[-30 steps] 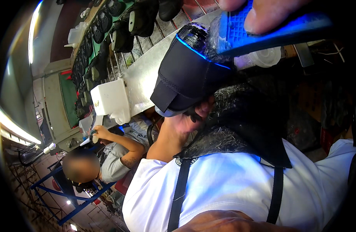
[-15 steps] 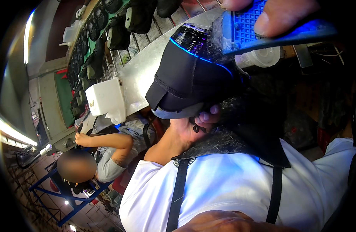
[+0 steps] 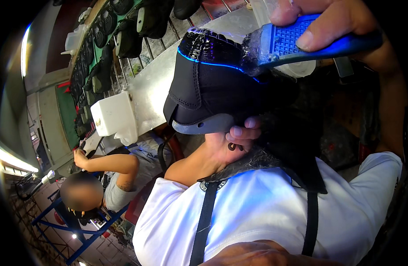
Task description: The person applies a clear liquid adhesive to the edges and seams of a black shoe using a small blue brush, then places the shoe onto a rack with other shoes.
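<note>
My left hand (image 3: pixel 230 142) grips a black shoe upper (image 3: pixel 204 88) from below, fingers curled under its grey heel end. The upper is tilted, bottom side up, with a glossy wet-looking bottom edged by a thin blue line. My right hand (image 3: pixel 332 22) holds a blue rubber sole (image 3: pixel 301 44) by its textured face, thumb and fingers pinching it at the top right. The sole's front end touches the upper's bottom at its right side. My white shirt and black apron straps (image 3: pixel 204 221) fill the lower part of the view.
A metal bench (image 3: pixel 153 88) runs along the left with a white box (image 3: pixel 113 116) on it. Behind it a rack (image 3: pixel 124 31) carries several black shoes. A seated co-worker (image 3: pixel 111 177) at lower left reaches toward the bench. A blue frame (image 3: pixel 75 230) stands below.
The shoe has tipped a little so more of its grey heel end shows, and my fingers have shifted under it. The co-worker's arm has stretched out to the left toward the bench.
</note>
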`<state>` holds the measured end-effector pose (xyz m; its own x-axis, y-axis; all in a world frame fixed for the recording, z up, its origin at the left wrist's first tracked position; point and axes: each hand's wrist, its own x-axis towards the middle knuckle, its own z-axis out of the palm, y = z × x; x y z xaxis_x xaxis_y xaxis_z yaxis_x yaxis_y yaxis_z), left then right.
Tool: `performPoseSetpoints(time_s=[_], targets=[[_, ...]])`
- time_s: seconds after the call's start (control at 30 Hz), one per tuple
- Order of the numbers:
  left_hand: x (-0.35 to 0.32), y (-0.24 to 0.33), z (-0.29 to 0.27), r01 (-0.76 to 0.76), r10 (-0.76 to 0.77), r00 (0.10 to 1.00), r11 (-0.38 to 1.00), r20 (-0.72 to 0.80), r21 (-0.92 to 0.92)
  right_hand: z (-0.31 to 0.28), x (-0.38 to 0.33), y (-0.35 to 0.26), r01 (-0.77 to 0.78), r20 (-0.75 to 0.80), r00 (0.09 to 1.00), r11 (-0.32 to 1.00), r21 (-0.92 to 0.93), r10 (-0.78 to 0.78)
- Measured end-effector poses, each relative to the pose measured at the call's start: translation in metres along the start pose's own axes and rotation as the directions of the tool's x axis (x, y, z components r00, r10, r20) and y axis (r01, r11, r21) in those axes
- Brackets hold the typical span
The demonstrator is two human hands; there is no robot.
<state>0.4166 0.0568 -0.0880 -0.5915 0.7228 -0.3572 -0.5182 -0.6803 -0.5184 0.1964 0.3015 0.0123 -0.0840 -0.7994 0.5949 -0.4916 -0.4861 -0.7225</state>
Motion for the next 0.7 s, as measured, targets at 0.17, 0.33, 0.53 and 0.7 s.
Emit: performPoseSetpoints(time_s=[0.17, 0.33, 0.53, 0.7], targets=[[0.002, -0.002, 0.001, -0.002, -0.002, 0.998, 0.999, 0.064, 0.051, 0.004, -0.022, 0.02, -0.015, 0.017, 1.0, 1.0, 0.009, 0.015], [0.017, 0.03, 0.0, 0.315, -0.38, 0.92, 0.859, 0.091, 0.404, 0.013, -0.039, -0.022, -0.369, -0.263, 0.904, 0.926, -0.079, 0.337], [-0.011, 0.033, 0.009, -0.164, 0.158, 0.985, 0.775, 0.064, 0.61, 0.094, -0.017, -0.01, 0.008, -0.553, 0.483, 0.628, 0.778, 0.679], [-0.012, 0.032, 0.011, -0.19, 0.203, 0.978, 0.759, 0.051, 0.623, 0.116, -0.013, 0.006, -0.076, -0.552, 0.368, 0.616, 0.784, 0.748]])
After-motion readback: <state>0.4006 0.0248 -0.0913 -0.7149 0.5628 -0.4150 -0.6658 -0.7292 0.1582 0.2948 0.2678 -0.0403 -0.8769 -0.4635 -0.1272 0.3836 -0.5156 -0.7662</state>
